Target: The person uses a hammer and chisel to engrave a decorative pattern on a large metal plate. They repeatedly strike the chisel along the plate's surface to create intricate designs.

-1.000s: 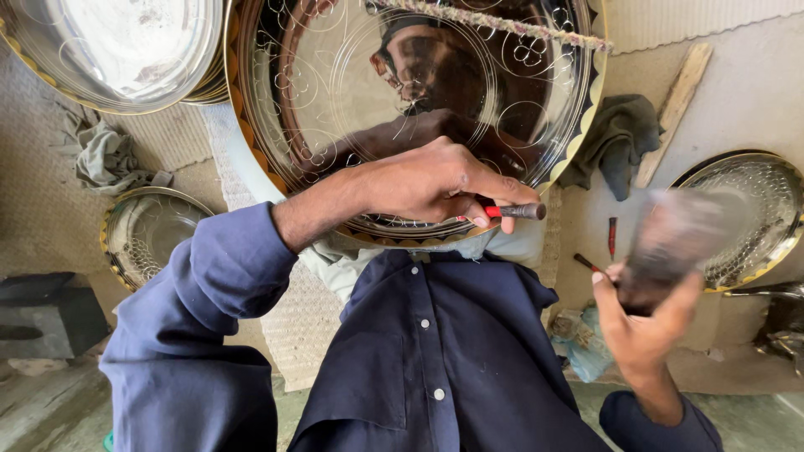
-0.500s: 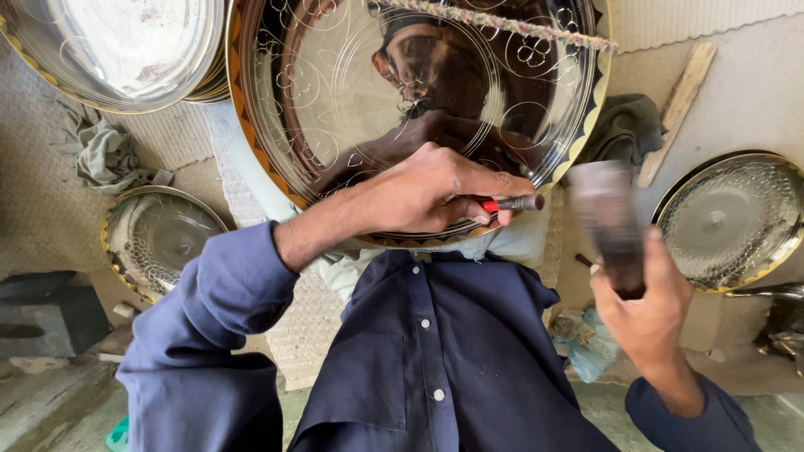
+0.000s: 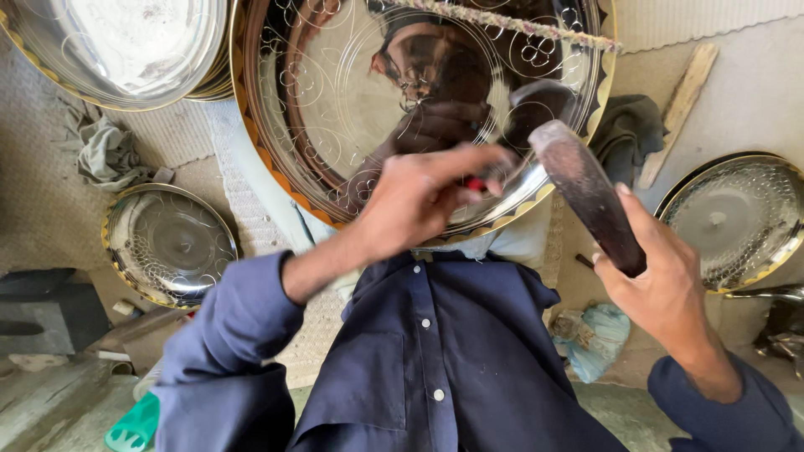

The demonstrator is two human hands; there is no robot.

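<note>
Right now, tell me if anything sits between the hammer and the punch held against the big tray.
Nothing visible does. The right hand holds the dark hammer raised beside the small punch that the left hand pinches against the large engraved tray; only open air separates hammer head and punch.

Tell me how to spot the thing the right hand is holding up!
Find the huge shiny engraved tray propped on the person's lap. By its lower right rim, the right hand grips a dark, worn mallet, its pale blunt end pointing at the tray. Unlike the round metal plates around, it is dull, long and brown.
</note>
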